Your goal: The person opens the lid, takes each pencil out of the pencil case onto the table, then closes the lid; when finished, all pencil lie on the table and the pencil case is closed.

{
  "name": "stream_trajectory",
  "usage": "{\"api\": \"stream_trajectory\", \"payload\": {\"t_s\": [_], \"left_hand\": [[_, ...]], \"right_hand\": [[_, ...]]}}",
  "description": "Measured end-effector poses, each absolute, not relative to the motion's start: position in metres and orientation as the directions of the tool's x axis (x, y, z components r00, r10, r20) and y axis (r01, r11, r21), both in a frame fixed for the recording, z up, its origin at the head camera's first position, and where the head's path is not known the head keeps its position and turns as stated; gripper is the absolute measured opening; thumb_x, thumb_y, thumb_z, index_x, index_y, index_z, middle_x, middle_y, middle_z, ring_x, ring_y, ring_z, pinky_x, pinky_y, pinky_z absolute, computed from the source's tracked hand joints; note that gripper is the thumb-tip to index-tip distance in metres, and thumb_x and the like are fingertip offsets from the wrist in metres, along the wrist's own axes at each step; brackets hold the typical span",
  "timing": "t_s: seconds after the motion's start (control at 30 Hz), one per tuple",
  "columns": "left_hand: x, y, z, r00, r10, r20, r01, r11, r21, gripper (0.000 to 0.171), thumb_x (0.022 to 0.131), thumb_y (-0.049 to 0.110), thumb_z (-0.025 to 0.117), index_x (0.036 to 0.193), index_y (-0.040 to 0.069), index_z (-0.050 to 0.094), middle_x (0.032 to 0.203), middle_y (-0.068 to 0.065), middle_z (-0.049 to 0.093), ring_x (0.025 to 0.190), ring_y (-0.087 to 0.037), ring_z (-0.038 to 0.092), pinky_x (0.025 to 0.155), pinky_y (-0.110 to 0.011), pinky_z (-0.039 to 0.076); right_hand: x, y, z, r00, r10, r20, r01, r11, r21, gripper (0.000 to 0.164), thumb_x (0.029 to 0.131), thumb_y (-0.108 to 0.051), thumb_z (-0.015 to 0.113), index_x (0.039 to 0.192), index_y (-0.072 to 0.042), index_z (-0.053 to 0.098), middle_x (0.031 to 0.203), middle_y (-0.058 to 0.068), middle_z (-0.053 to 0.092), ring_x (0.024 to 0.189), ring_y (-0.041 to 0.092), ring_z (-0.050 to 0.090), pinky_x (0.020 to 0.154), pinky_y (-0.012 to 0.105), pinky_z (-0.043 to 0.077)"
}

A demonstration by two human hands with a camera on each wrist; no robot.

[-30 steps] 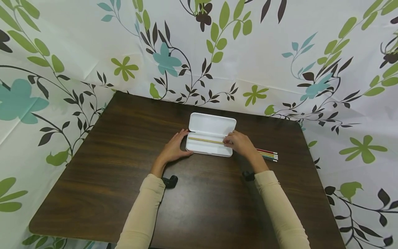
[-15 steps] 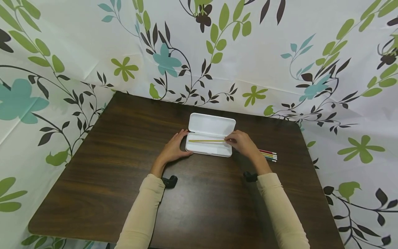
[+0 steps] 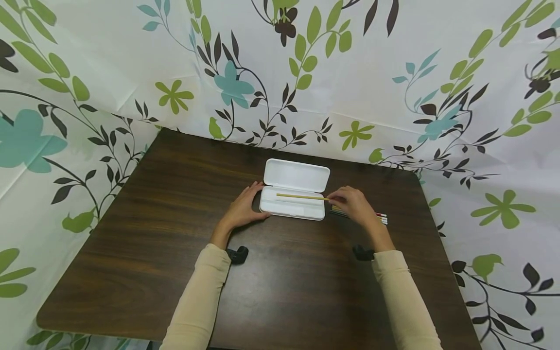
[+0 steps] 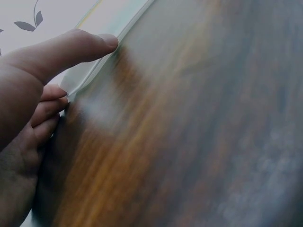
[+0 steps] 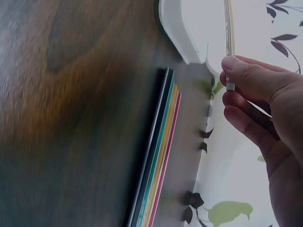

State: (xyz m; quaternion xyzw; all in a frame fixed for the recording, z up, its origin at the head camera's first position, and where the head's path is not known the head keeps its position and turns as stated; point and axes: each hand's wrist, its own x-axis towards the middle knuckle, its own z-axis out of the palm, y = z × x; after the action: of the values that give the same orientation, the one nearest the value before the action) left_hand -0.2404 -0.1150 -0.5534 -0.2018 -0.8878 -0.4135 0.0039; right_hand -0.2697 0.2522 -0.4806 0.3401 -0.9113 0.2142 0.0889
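Observation:
A white pencil case [image 3: 292, 209] lies with its lid [image 3: 296, 175] raised at the back of the table. My left hand [image 3: 240, 209] holds its left end, thumb at the front edge and fingers at the far corner. In the left wrist view, the thumb [image 4: 80, 47] touches the case's rim. Between thumb and fingers, my right hand [image 3: 352, 203] pinches a yellow pencil [image 3: 302, 196] near its white eraser end. The pencil extends left over the case. Under the right hand lie several coloured pencils [image 5: 158, 156], side by side: dark, teal, yellow and red.
The dark wood table [image 3: 280, 282] ends at a leaf-patterned cloth [image 3: 262, 73] behind and at both sides. Dark wrist cameras sit at the left wrist [image 3: 237, 255] and the right wrist [image 3: 363, 253].
My right hand has moved right, drawing the yellow pencil along so its eraser end is beyond the case's right edge. The left hand stays at the case.

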Motion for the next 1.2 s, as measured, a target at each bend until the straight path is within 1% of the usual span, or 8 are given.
{"api": "stream_trajectory", "payload": {"t_s": [0.23,0.4,0.53,0.77,0.93,1.2], "left_hand": [[-0.239,-0.114,-0.553,-0.923,0.354,0.154,0.345,0.578,0.739,0.092,0.074,0.036,0.086,0.147,0.003,0.039,0.155,-0.014,0.032,0.147,-0.026,0.018,0.120,-0.034,0.010],[-0.240,-0.114,-0.553,-0.925,0.351,0.148,0.340,0.586,0.736,0.092,0.075,0.037,0.085,0.147,0.004,0.039,0.156,-0.013,0.031,0.147,-0.026,0.017,0.120,-0.034,0.010],[-0.242,-0.113,-0.552,-0.924,0.354,0.144,0.340,0.592,0.731,0.091,0.076,0.037,0.084,0.147,0.004,0.038,0.156,-0.013,0.031,0.147,-0.025,0.017,0.120,-0.034,0.010],[-0.242,-0.113,-0.551,-0.920,0.362,0.149,0.350,0.591,0.726,0.091,0.076,0.038,0.084,0.147,0.003,0.038,0.156,-0.014,0.031,0.147,-0.025,0.017,0.120,-0.034,0.010],[-0.240,-0.113,-0.550,-0.923,0.356,0.147,0.343,0.585,0.735,0.091,0.076,0.038,0.084,0.147,0.003,0.038,0.156,-0.014,0.031,0.147,-0.025,0.016,0.120,-0.036,0.011],[-0.240,-0.113,-0.552,-0.923,0.350,0.162,0.349,0.581,0.735,0.091,0.075,0.035,0.085,0.146,0.002,0.039,0.155,-0.015,0.032,0.147,-0.026,0.017,0.120,-0.036,0.010]], "right_hand": [[-0.263,0.272,-0.478,-0.775,-0.550,0.312,-0.632,0.690,-0.353,0.015,0.081,-0.003,0.079,0.096,-0.005,0.076,0.087,0.002,0.069,0.081,0.019,0.062,0.069,0.040,0.051],[-0.256,0.293,-0.477,-0.793,-0.520,0.317,-0.608,0.714,-0.348,0.016,0.082,-0.003,0.078,0.097,-0.006,0.076,0.087,0.001,0.069,0.079,0.018,0.061,0.066,0.041,0.051],[-0.249,0.311,-0.477,-0.808,-0.491,0.325,-0.585,0.738,-0.338,0.017,0.081,-0.002,0.078,0.096,-0.007,0.076,0.086,0.000,0.068,0.077,0.016,0.060,0.064,0.039,0.052],[-0.236,0.345,-0.476,-0.846,-0.427,0.320,-0.523,0.781,-0.341,0.017,0.081,-0.001,0.078,0.096,-0.008,0.075,0.087,-0.002,0.067,0.078,0.016,0.061,0.065,0.037,0.054],[-0.226,0.366,-0.477,-0.864,-0.378,0.333,-0.483,0.807,-0.338,0.015,0.081,-0.001,0.079,0.094,-0.007,0.076,0.086,-0.001,0.068,0.077,0.015,0.062,0.062,0.030,0.052],[-0.214,0.393,-0.480,-0.879,-0.327,0.347,-0.441,0.835,-0.331,0.016,0.079,0.001,0.079,0.093,-0.008,0.076,0.087,0.001,0.069,0.077,0.020,0.065,0.063,0.018,0.051]]}}
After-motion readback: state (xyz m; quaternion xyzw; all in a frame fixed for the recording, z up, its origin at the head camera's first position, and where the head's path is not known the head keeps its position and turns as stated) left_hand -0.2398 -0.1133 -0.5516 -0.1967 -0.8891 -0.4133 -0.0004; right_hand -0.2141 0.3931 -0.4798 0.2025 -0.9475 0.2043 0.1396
